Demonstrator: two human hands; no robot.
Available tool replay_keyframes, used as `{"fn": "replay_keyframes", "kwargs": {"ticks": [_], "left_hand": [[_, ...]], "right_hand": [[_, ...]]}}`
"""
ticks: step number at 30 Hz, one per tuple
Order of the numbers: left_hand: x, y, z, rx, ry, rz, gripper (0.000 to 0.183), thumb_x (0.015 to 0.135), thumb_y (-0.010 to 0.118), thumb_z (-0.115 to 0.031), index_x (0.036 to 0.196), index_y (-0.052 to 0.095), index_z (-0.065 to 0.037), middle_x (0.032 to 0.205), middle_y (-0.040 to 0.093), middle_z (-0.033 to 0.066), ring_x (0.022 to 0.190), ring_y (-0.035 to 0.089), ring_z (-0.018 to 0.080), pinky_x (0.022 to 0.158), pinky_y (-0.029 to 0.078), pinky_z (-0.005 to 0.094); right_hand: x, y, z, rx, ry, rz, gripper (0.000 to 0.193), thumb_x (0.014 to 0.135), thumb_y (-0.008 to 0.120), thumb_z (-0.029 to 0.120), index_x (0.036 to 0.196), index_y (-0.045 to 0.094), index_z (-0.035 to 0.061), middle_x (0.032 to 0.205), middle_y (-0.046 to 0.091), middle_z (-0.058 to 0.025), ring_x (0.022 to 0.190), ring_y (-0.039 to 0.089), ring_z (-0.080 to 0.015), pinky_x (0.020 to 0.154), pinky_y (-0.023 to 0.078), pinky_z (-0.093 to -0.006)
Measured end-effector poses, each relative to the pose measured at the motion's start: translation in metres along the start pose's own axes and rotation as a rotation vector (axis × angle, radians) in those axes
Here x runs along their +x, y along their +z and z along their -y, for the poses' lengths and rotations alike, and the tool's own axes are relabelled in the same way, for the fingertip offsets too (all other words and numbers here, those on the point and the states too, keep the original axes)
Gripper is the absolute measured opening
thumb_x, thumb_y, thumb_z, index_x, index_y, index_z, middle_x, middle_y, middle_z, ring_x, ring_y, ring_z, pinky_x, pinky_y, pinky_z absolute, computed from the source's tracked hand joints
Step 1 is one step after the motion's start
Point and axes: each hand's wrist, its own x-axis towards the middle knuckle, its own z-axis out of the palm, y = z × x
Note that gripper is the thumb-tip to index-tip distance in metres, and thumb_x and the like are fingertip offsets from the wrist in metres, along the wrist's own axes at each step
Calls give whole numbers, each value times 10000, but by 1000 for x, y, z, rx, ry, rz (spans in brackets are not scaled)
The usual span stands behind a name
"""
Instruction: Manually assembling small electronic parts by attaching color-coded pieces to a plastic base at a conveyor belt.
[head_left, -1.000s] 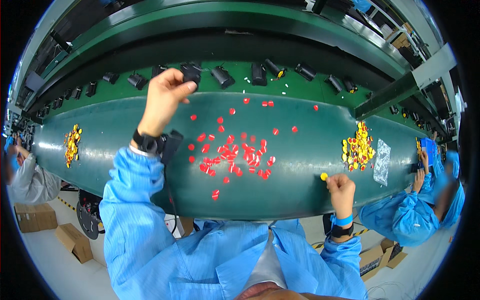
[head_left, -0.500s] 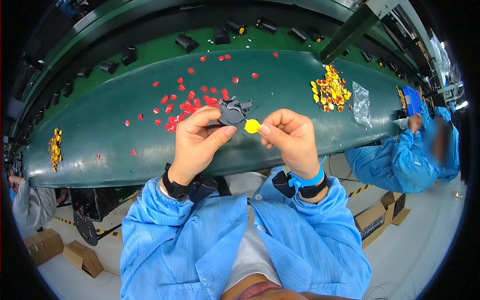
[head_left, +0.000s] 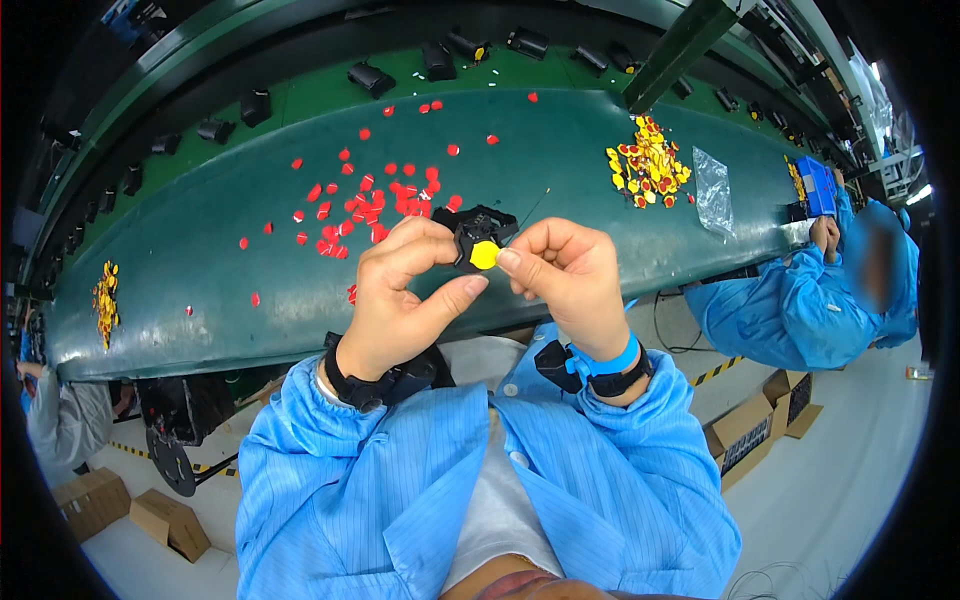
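Observation:
My left hand grips a small black plastic part by its left side, over the near edge of the green mat. Thumb and index finger of my right hand pinch a round yellow piece at its right edge. The yellow piece lies over the lower face of the black part; whether it touches cannot be told. A thin dark wire or string stretches up and to the right from the part. Many small red pieces are scattered on the mat beyond my left hand.
A heap of yellow and red pieces lies right of centre, beside a clear plastic bag. Another small heap is at far left. Black units line the green belt behind. A co-worker sits at right, near a blue bin.
The black part has been turned in my left hand and shows a different face. My right hand has moved slightly left, bringing the yellow piece over the part.

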Motion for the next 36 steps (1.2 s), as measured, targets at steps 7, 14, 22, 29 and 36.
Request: {"fn": "replay_keyframes", "kwargs": {"ticks": [7,14,22,29,36], "left_hand": [[-2,8,3,-90,-61,-93,153,736,734,-54,764,604,23,784,573,68,730,522,135,647,403,254],[-6,14,5,-333,-255,-175,104,801,685,-39,772,606,21,818,574,39,768,516,104,691,409,235],[0,15,19,5,17,-219,120,732,698,-11,728,582,22,745,588,89,732,545,196,668,434,295],[26,-2,34,425,89,-50,172,688,726,-87,721,584,5,747,575,115,702,549,271,632,441,348],[146,-115,97,1163,323,-70,134,742,682,-65,838,611,-5,917,597,151,959,545,342,804,457,420]], "right_hand": [[-1,13,-15,5,-85,-47,118,846,674,81,798,611,-6,689,602,5,609,512,-21,531,405,-178],[-1,19,-16,-47,-102,-67,101,839,669,53,794,606,-11,699,606,4,617,505,-14,531,406,-181],[7,15,-41,-86,-144,-49,101,837,667,55,817,598,-16,713,613,-9,652,532,-44,570,441,-211],[24,-4,-53,-157,-158,7,177,833,669,93,945,606,-28,811,643,-71,705,587,-95,631,482,-244],[57,-130,-32,-645,-210,-351,202,791,670,86,970,652,-4,890,634,-120,774,618,-197,669,494,-307]]}}
